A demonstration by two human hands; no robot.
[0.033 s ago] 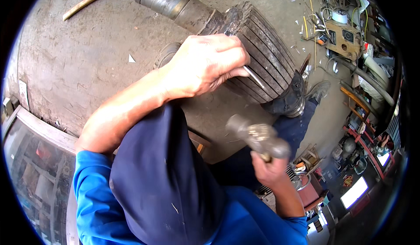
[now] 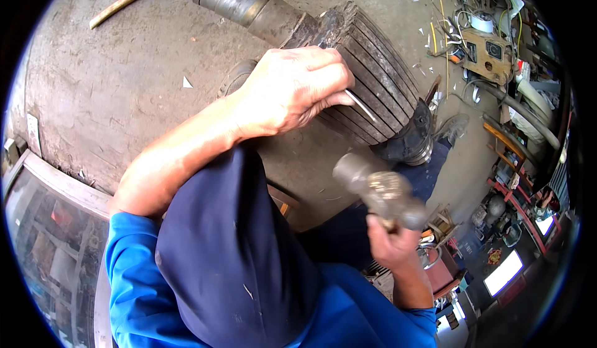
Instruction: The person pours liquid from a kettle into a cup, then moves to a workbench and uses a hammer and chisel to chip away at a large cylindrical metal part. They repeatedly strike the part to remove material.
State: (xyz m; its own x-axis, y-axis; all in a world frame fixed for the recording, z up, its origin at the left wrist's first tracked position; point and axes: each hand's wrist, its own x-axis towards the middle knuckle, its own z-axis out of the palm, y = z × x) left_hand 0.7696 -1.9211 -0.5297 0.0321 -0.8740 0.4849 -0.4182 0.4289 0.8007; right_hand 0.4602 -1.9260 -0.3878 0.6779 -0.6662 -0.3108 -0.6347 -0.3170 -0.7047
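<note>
Two hands: well apart, both busy. Your left hand (image 2: 298, 84) is closed on a slim metal rod (image 2: 362, 107), and your right hand (image 2: 393, 245) is wrapped around the handle of a hammer (image 2: 376, 189).

Rod to hammer: here's the key line. The rod pokes out past your left fingers, slanting down to the right, with the hammer head below it and clear of it, its left end the nearer one.

Rod to slots: its long axis runs roughly with the grooves of the slotted block (image 2: 379, 68). Whether its tip touches the metal, you can't tell from up here.

Nearer hand: your left, by far, right up at the block's near side; your right sits lower, closer to your body.

Hammer looks: blurred, stubby, grey, rounded at the right end, with a brassy rough patch on top.

Rod looks: thin, pale, shiny, most of it hidden in your fist.

Block looks: dark, worn, cut by long parallel slots, ragged at its upper-left end.

Beyond: a thick stepped shaft (image 2: 239, 3) stretches up and left from the block, over the dusty floor (image 2: 124, 68).
</note>
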